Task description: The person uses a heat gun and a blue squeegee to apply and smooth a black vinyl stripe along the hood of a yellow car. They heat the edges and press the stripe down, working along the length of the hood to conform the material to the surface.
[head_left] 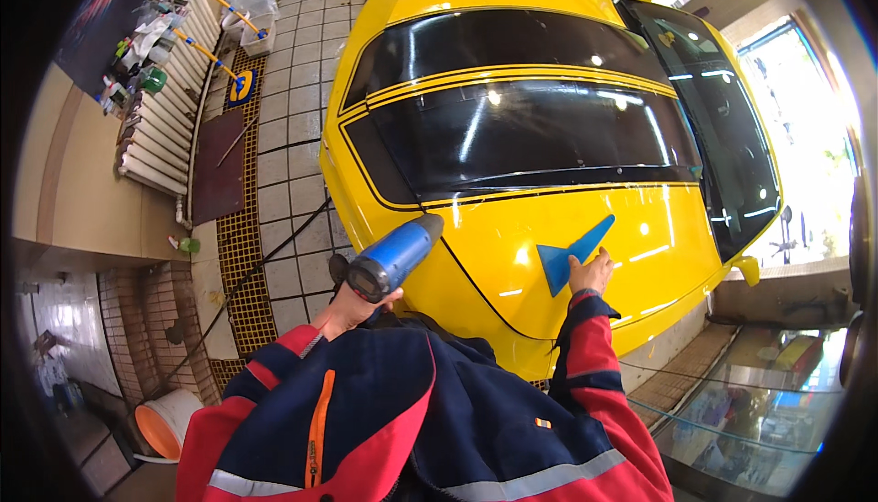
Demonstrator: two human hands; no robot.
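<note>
My left hand (347, 311) is wrapped round a blue heat gun (393, 260), whose dark nozzle points forward over the near left edge of a yellow car hood (485, 237). In my right hand (593, 272) is a blue flat squeegee (557, 269) with pointed corners, held low over the yellow panel; whether it touches the surface I cannot tell. Beyond both hands, wide glossy black stripes (540, 132) run across the hood, edged with thin black lines. The palm side of my right hand is hidden.
A dark hose (293, 239) trails over the tiled floor on the left. Two mops (240, 88) lie by a white radiator (165, 127) with bottles on top. An orange-lined bucket (169, 424) stands lower left, a glass-topped case (741, 415) lower right. The windshield (713, 109) is at right.
</note>
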